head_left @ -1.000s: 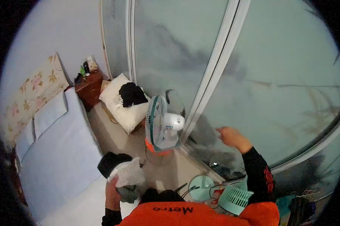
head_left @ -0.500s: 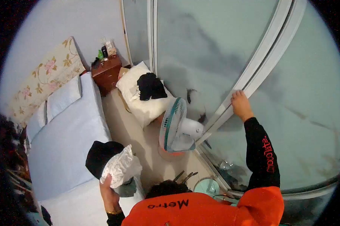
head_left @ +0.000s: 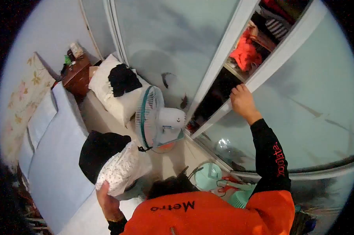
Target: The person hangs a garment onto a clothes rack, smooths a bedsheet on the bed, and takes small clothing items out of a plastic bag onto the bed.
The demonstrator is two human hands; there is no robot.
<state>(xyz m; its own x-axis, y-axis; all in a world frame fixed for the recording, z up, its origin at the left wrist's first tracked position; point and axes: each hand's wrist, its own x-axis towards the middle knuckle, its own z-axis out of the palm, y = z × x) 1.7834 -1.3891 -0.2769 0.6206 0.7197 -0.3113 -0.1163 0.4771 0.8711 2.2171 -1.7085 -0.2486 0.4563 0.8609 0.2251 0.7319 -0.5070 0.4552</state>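
Just beyond the right hand (head_left: 244,102), a gap beside the sliding door (head_left: 302,94) shows red cloth (head_left: 246,53) and a dark interior. The right fingers curl over the door's edge, nearly closed on it; its frame slants from low left to high right. Left of these fingers, a fan (head_left: 170,120) stands on the pale floor (head_left: 167,168) near the glass, its cage facing the bed (head_left: 63,156). Farther off lies a white pillow (head_left: 124,102) with a black garment (head_left: 124,80) on top. The left hand (head_left: 109,203) is partly closed on the clothes (head_left: 118,168); speckled white cloth slants up and rightward from its fingers, black cloth beyond.
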